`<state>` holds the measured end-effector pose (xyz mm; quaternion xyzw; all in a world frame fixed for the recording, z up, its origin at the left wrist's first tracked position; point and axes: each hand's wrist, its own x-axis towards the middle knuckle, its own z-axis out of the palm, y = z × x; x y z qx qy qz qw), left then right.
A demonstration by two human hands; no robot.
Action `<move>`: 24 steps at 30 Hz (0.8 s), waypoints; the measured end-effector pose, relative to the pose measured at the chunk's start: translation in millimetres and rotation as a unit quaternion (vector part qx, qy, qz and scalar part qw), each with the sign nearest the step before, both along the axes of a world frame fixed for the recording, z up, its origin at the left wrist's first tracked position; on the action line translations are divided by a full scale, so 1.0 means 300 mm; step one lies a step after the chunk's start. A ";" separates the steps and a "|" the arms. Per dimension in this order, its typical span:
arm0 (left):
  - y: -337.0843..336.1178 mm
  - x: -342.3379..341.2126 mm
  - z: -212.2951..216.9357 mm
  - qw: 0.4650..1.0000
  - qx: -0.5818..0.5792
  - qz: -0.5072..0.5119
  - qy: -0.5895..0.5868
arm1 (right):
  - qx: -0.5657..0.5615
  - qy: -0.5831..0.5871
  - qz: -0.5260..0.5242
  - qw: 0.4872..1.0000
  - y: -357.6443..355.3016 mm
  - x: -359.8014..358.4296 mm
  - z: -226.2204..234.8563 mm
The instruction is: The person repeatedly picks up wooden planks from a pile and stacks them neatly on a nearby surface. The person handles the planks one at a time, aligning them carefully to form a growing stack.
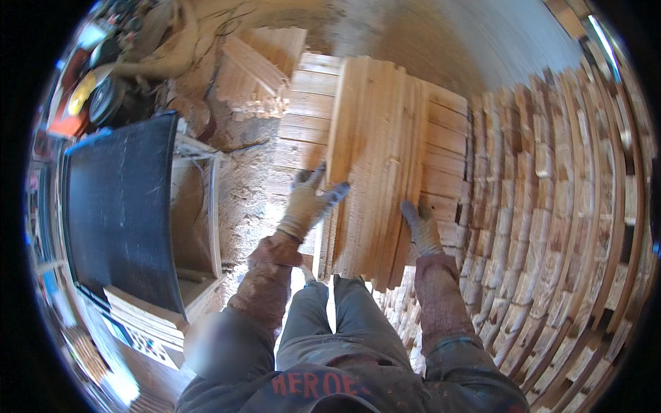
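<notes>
A long stack of wooden boards [375, 158] lies lengthwise in front of me, its near end close to my legs. My left hand [308, 204], in a light work glove with grey fingertips, is at the stack's left edge, thumb and fingers spread apart. On the opposite side, my right hand [421, 227] rests against the right edge of the boards with its fingers stretched forward; part of it is turned from view. Under the stack runs a base of crosswise planks [444, 144], showing on both sides.
Tall rows of stacked timber [544, 193] fill the right side. A black-topped machine table [124, 206] stands at left, with boards [144, 313] by its near end. A smaller wood pile [258, 69] sits far left of the stack. Sawdust [244, 179] covers the floor between.
</notes>
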<state>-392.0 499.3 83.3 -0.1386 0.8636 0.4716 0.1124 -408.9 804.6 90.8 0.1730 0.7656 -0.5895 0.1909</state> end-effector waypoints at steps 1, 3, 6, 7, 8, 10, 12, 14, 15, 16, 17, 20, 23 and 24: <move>0.018 0.019 -0.011 0.997 0.014 0.070 -0.023 | 0.028 0.018 0.022 0.999 -0.060 0.022 -0.004; 0.029 0.071 -0.110 0.992 0.002 0.088 0.093 | 0.050 0.051 0.052 0.996 -0.167 0.066 -0.012; 0.032 0.078 -0.031 0.993 0.051 0.086 0.063 | 0.062 0.033 0.045 0.997 -0.072 0.088 -0.099; 0.007 0.129 -0.057 0.989 -0.028 0.120 0.083 | 0.029 0.043 0.060 0.997 -0.110 0.126 -0.088; -0.049 0.150 0.009 0.992 0.052 0.101 0.052 | 0.010 0.059 0.058 0.997 -0.133 0.148 -0.055; -0.201 0.276 0.104 0.992 0.067 0.108 -0.002 | 0.014 0.106 0.126 0.986 -0.284 0.222 0.056; -0.321 0.433 0.180 0.985 0.089 0.141 -0.041 | 0.030 0.126 0.204 0.970 -0.442 0.260 0.123; -0.454 0.650 0.202 0.961 0.098 0.254 -0.043 | 0.069 0.100 0.297 0.947 -0.611 0.304 0.155; -0.513 0.768 0.181 0.945 0.100 0.310 -0.039 | 0.039 0.094 0.367 0.925 -0.727 0.329 0.173; -0.573 0.887 0.166 0.925 0.100 0.365 -0.035 | 0.006 0.084 0.434 0.897 -0.878 0.355 0.187; -0.634 0.990 0.143 0.908 0.073 0.413 -0.021 | -0.016 0.080 0.493 0.866 -1.015 0.384 0.196; -0.849 1.275 0.106 0.835 -0.008 0.550 -0.002 | -0.159 -0.038 0.515 0.841 -1.491 0.545 0.116; -1.131 1.567 0.037 0.763 -0.085 0.640 -0.010 | -0.343 -0.139 0.647 0.666 -1.982 0.711 0.036; -1.233 1.650 0.012 0.753 -0.093 0.652 -0.013 | -0.233 -0.034 0.705 0.669 -2.118 0.778 -0.012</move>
